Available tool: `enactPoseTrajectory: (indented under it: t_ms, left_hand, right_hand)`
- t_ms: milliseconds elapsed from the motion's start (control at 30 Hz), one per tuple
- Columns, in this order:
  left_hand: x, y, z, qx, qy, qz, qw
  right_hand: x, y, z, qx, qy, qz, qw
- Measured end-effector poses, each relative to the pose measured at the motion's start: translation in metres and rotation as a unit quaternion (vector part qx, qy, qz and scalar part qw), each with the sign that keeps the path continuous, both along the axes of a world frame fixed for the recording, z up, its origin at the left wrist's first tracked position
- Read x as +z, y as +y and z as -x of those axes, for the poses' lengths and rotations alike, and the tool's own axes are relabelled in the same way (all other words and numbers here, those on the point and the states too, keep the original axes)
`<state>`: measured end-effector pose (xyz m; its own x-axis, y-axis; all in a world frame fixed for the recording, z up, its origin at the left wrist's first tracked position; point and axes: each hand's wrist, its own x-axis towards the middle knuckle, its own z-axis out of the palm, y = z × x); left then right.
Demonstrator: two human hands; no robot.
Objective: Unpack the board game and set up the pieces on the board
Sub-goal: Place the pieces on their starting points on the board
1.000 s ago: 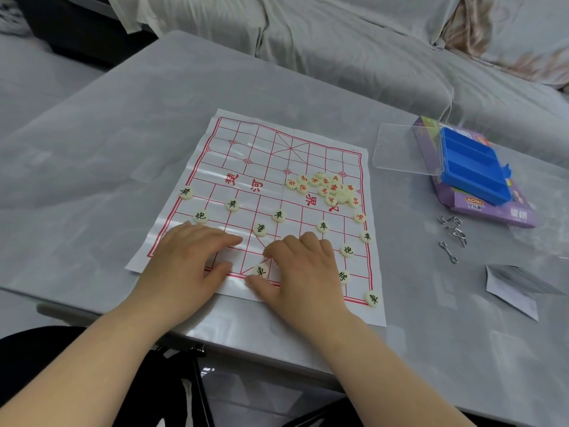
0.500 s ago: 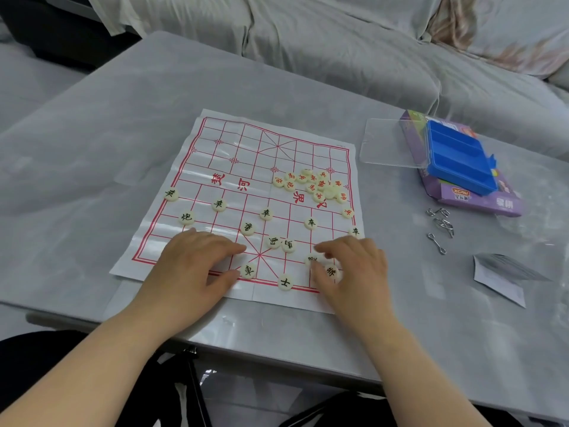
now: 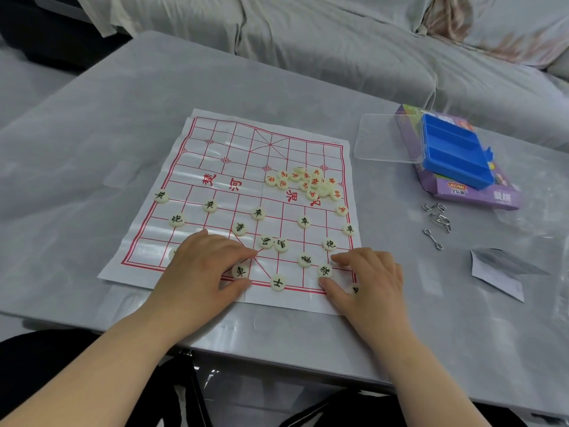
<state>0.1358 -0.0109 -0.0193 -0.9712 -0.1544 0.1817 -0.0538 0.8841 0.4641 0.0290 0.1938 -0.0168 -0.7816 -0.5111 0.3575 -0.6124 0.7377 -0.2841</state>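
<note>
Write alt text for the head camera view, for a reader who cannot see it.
Two hands rest on the near edge of a Chinese chess board on a grey table, the left hand flat, the right hand beside a black-marked piece. Black-marked pieces are spread nearby; red-marked pieces lie heaped further away.

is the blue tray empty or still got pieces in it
Empty, as far as shows: the blue tray's compartments are bare blue inside, and the pieces lie out on the board.

Clutter to my right
Small metal wire puzzles (image 3: 437, 223) lie on the grey table (image 3: 92, 134), a folded paper sheet (image 3: 498, 272) just nearer me; a cloth-draped sofa (image 3: 338, 41) stands beyond the far edge.
</note>
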Motion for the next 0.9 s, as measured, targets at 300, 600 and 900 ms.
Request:
enactPoseTrajectory:
  t_ms: [300, 600, 900]
  left_hand:
    - [-0.001, 0.001, 0.002, 0.005, 0.037, 0.018, 0.999]
    - [0.007, -0.028, -0.012, 0.115, 0.062, -0.079, 0.988]
    - [0.001, -0.032, -0.017, 0.11, 0.029, -0.076, 0.991]
  right_hand:
    - [-0.001, -0.006, -0.001, 0.0, 0.031, -0.019, 0.999]
    - [0.009, -0.049, -0.029, 0.075, 0.031, 0.034, 0.996]
    - [-0.007, -0.078, -0.047, 0.086, 0.067, -0.02, 0.994]
